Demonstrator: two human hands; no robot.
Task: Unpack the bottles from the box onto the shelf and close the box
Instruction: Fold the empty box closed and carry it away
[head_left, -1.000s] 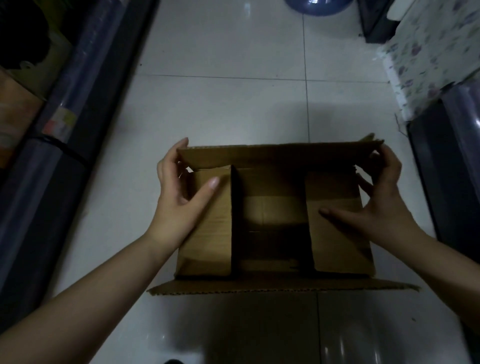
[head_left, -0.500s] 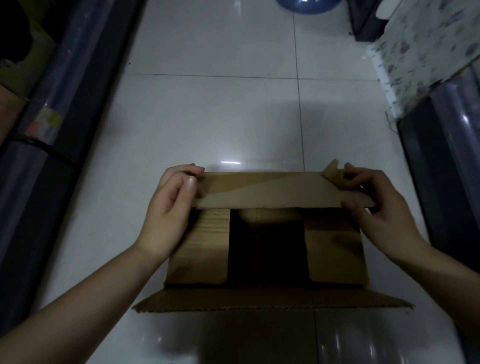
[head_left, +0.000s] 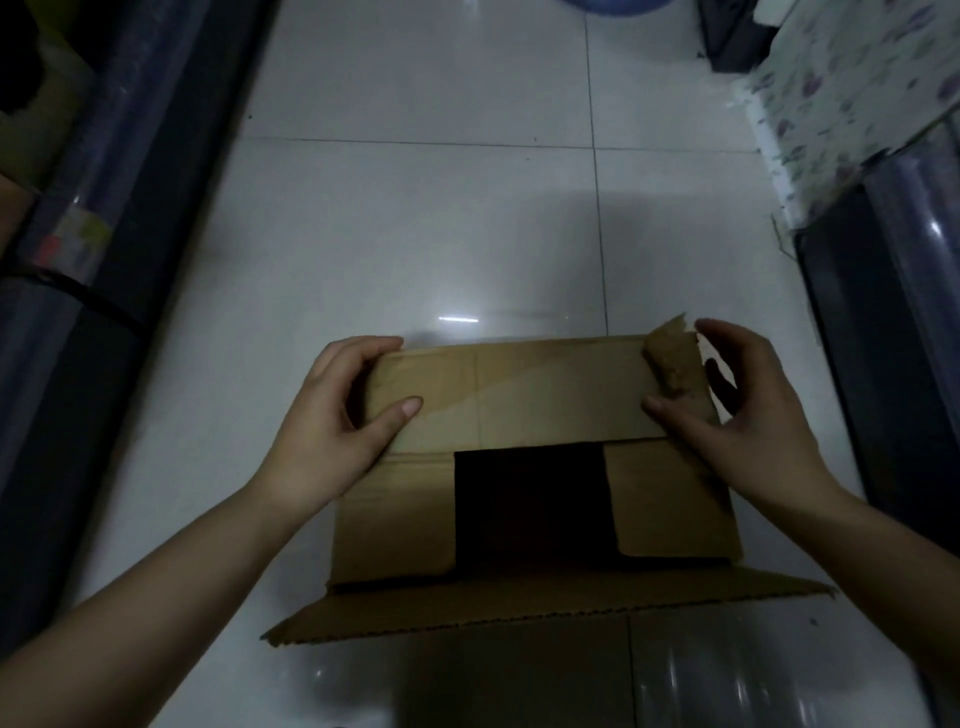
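Left hand (head_left: 332, 431): thumb on top of the far flap (head_left: 519, 395), fingers curled round its left end, so it's pinching the cardboard. Right hand (head_left: 748, 415): thumb on the flap's right end, fingers arched over the corner by a scrap of torn tape (head_left: 672, 364). Can't tell if those fingers actually grip or just rest there.

Step in hand, as I read it: closing the box (head_left: 535, 493). Far flap is folded down over the opening, both short side flaps already lie flat under it, near flap (head_left: 545, 603) sticks out toward the person, not yet folded. Dark gap in the middle, no bottles visible inside; too dark to be sure.

Next move probably: hold the far flap down, bring the near flap up and over to meet it. Needs one hand freed, or both shifted to the near edge.

Box sits on the tiled floor (head_left: 415, 234), in the aisle between shelving at left and right. Opening faces up. Long axis runs left to right across the view.
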